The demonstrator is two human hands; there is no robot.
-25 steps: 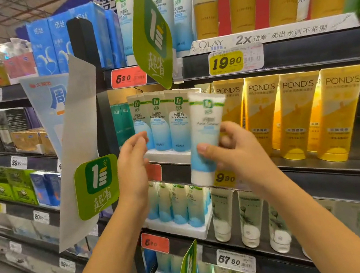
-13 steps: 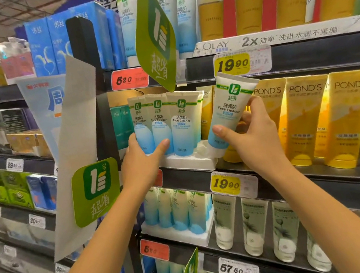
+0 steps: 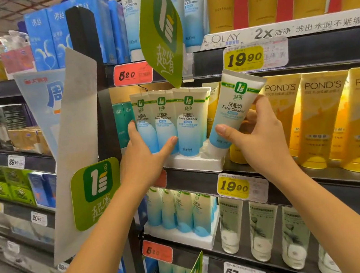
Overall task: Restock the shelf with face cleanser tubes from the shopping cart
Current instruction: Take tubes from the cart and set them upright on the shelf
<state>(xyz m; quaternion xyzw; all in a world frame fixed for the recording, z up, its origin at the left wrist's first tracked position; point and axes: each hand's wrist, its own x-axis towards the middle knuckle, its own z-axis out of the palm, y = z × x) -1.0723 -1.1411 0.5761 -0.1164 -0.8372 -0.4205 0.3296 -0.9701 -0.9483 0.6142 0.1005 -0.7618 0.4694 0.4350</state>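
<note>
Held item: a face cleanser tube is tilting cap-down, its cap touching the right end of the white tray on the shelf.
Right hand: its fingers are gripping the tube's lower half, thumb in front and the rest curled behind.
Left hand: it is bracing the standing row of tubes with straight fingers and a stretched thumb, holding nothing.
Likely step: seating the cap in the tray's free right-hand place.
Risk, misseating: a cap that is missing its recess may be leaving the tube free to topple forward off the shelf edge.
Risk, knock-on: the slanted tube or the knuckles may be pushing over the neighbouring row or the Pond's tubes just beside.
Shopping cart: not in view.
</note>
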